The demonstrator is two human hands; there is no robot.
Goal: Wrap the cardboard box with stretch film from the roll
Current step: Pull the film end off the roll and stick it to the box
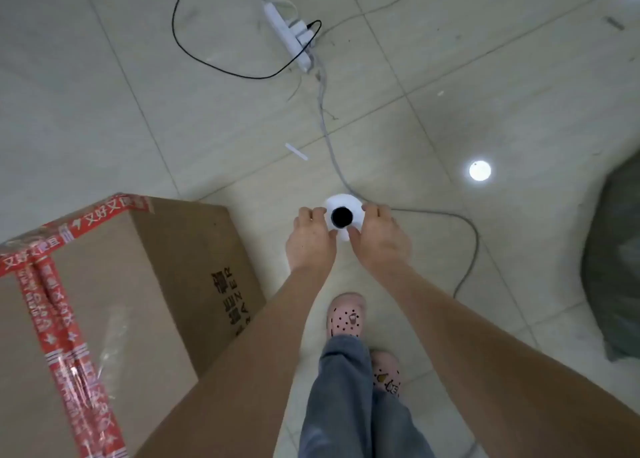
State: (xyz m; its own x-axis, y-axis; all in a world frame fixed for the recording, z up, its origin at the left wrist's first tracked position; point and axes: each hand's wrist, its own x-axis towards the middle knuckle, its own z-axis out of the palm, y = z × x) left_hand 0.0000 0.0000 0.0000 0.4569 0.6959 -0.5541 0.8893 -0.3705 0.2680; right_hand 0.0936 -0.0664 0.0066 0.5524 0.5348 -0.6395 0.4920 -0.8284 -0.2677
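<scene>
A white roll of stretch film (341,204) stands upright below me, seen end-on with its dark core hole facing up. My left hand (310,241) holds its left side and my right hand (377,239) holds its right side, fingers curled round the roll. The big cardboard box (114,277), sealed with red printed tape, stands at the lower left on the tiled floor. A loose piece of clear film lies over the tape on the box top.
A white power strip (287,36) with black and grey cables lies on the floor ahead; a grey cable (467,239) loops right of the roll. A dark green sack (613,267) sits at the right edge. My feet in pink clogs (346,313) stand below the hands.
</scene>
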